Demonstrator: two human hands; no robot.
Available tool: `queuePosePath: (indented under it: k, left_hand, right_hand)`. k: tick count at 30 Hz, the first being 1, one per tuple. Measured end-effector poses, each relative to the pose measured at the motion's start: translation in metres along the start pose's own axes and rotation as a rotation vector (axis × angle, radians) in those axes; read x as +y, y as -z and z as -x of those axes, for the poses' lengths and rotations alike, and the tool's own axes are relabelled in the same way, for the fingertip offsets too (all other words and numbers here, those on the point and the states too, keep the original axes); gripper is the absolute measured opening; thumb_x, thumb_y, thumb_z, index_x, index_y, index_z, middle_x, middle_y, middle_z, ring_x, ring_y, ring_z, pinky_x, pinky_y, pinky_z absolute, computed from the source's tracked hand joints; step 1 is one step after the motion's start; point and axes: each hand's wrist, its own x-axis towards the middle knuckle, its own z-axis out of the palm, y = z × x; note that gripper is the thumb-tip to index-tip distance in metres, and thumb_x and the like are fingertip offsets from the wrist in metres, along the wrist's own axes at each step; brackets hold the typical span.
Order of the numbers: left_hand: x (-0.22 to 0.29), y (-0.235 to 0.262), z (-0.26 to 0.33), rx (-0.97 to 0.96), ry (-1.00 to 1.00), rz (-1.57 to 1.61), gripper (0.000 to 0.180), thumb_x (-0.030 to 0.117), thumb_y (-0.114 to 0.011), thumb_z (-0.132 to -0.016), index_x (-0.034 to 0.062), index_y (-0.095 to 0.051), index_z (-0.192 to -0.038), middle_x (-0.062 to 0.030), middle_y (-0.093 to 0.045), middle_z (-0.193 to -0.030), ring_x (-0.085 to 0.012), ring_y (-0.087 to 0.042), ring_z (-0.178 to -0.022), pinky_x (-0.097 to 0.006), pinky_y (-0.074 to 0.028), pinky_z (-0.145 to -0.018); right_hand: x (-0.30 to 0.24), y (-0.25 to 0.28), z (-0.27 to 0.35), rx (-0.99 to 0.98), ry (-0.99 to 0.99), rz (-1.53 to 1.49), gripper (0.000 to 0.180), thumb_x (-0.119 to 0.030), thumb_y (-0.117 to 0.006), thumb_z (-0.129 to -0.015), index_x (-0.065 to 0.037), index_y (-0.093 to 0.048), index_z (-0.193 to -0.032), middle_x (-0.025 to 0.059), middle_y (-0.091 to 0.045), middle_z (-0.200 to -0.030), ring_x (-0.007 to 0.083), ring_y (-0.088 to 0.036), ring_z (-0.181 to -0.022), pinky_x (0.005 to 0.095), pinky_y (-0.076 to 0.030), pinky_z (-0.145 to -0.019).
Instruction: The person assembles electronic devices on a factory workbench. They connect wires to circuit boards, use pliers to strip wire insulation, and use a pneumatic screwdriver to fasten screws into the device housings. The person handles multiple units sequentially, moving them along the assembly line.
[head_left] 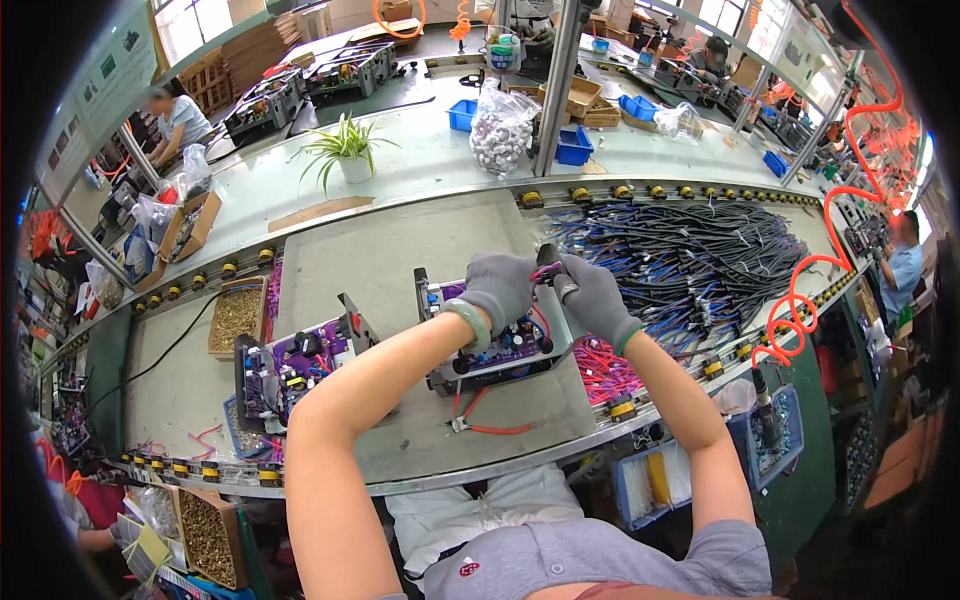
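Note:
Both my hands wear grey gloves and meet above the right end of an open metal chassis (500,375), which holds a purple circuit board (515,342). My left hand (500,288) is closed on a short purple wire (545,272). My right hand (597,300) pinches close beside it, by a small dark piece (547,256); its fingers partly hide what they grip. A red wire (541,318) hangs down into the chassis. Red-handled pliers (500,429) lie just in front of the chassis. My left forearm hides part of a second chassis (300,360) with a purple board.
Black and blue cable bundles (690,260) and red-pink wires (605,372) lie at the right. A box of brass-coloured screws (237,315) is at the left. A coiled orange hose (795,310) hangs to a power screwdriver (765,410). Roller rails (620,408) edge the bench.

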Motion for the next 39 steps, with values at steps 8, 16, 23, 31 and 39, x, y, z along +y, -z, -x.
queuePosePath:
  k: [8,16,23,31,39]
  left_hand:
    - [-0.014,-0.021,0.002,0.184,-0.059,0.069,0.018,0.029,-0.056,-0.088,0.0153,-0.068,-0.089,-0.0137,-0.069,-0.079,-0.0353,-0.066,-0.076,-0.045,-0.049,-0.073]
    - [-0.003,-0.009,-0.010,0.026,-0.105,-0.003,0.017,0.026,-0.057,-0.086,0.0140,-0.068,-0.088,-0.0155,-0.067,-0.077,-0.0367,-0.066,-0.075,-0.046,-0.050,-0.070]
    - [-0.001,-0.003,-0.012,-0.016,-0.084,0.038,0.019,0.026,-0.055,-0.087,0.0120,-0.068,-0.091,-0.0164,-0.069,-0.085,-0.0362,-0.067,-0.082,-0.046,-0.051,-0.074]
    - [0.000,0.000,0.004,-0.072,0.036,-0.041,0.020,0.024,-0.055,-0.087,0.0137,-0.067,-0.099,-0.0169,-0.069,-0.090,-0.0372,-0.066,-0.085,-0.048,-0.052,-0.076]
    - [0.007,-0.005,-0.011,-0.097,0.011,-0.043,0.021,0.024,-0.055,-0.087,0.0122,-0.065,-0.101,-0.0173,-0.068,-0.085,-0.0383,-0.066,-0.084,-0.047,-0.052,-0.077]
  right_hand:
    - [-0.008,0.002,0.002,0.005,-0.020,-0.092,0.011,-0.013,-0.057,-0.087,-0.002,-0.057,-0.090,0.0231,-0.062,-0.076,0.0435,-0.062,-0.076,0.0513,-0.046,-0.066]
    - [-0.008,-0.001,0.001,0.008,-0.024,0.021,0.011,-0.010,-0.058,-0.082,-0.002,-0.058,-0.089,0.0221,-0.063,-0.077,0.0423,-0.063,-0.077,0.0506,-0.049,-0.069]
    - [0.002,-0.004,0.002,0.073,0.037,0.019,0.015,-0.011,-0.055,-0.085,-0.004,-0.062,-0.097,0.0226,-0.062,-0.074,0.0422,-0.062,-0.072,0.0502,-0.048,-0.065]
    - [0.008,-0.008,0.002,-0.004,0.004,0.051,0.015,-0.013,-0.056,-0.081,-0.003,-0.058,-0.092,0.0236,-0.063,-0.078,0.0434,-0.063,-0.078,0.0507,-0.050,-0.071]
    - [0.003,-0.004,0.000,-0.062,-0.046,0.122,0.019,-0.016,-0.057,-0.081,-0.004,-0.058,-0.095,0.0205,-0.066,-0.075,0.0401,-0.066,-0.077,0.0489,-0.052,-0.074]
